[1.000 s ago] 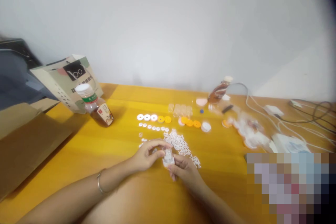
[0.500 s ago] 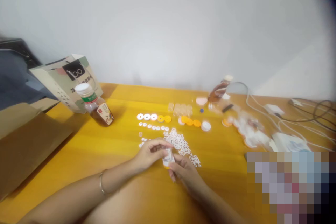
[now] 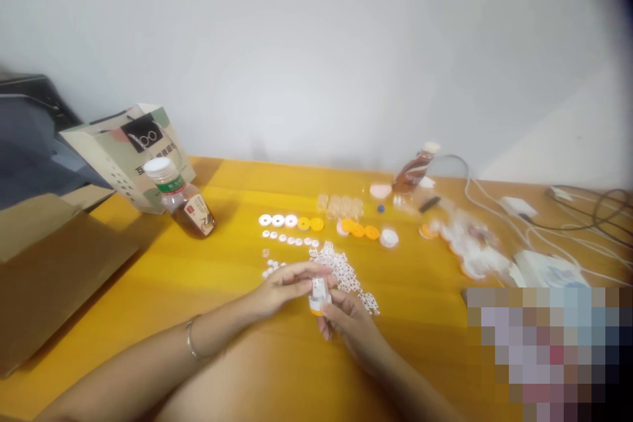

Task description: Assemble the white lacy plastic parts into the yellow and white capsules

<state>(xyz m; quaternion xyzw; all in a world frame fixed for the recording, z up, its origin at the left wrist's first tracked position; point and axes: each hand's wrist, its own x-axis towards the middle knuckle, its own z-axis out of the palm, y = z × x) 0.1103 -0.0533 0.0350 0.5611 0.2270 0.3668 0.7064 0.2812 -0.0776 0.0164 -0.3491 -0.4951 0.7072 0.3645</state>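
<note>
Fingers [image 3: 316,271] around blurry, seemingly white-and-orange piece [image 3: 319,295]

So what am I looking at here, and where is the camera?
The camera sits on a person's head, looking down at their own two bare hands; no machine is involved. The left hand and right hand together hold a small white plastic piece with an orange base above the yellow wooden table. Behind them lie a heap of tiny white plastic parts, a row of white and yellow round discs and a brown tea bottle with a white cap on its side. White cables trail on the right.
</note>
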